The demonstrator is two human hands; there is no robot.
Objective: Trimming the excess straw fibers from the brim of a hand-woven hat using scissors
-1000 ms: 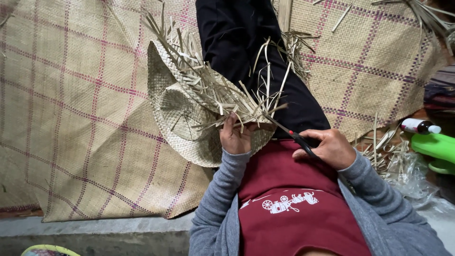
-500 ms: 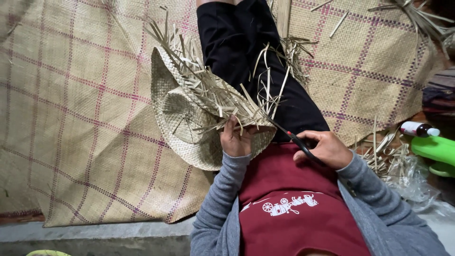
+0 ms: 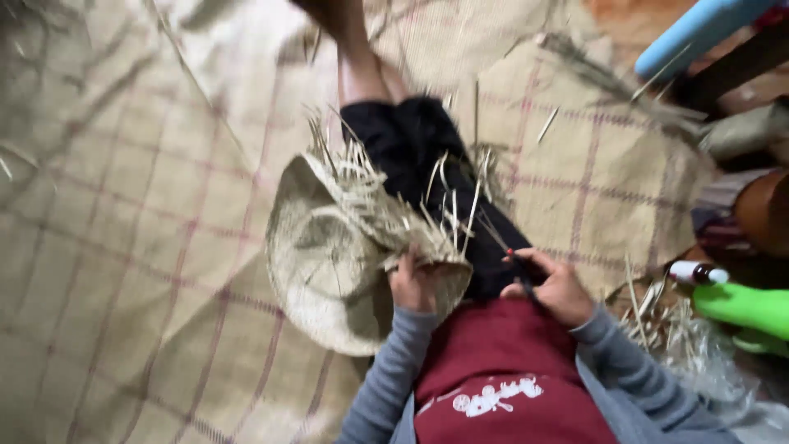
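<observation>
Woven mat [image 3: 123, 247] beneath straw hat [image 3: 329, 263]

Rough woven straw hat [image 3: 329, 263], matt plaited floor mat [image 3: 140, 247], glossy green plastic bottle [image 3: 744, 306]

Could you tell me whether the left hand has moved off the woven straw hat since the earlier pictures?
No. The left hand grips the same frayed edge of the straw hat on the lap; only the camera tilted.
</observation>
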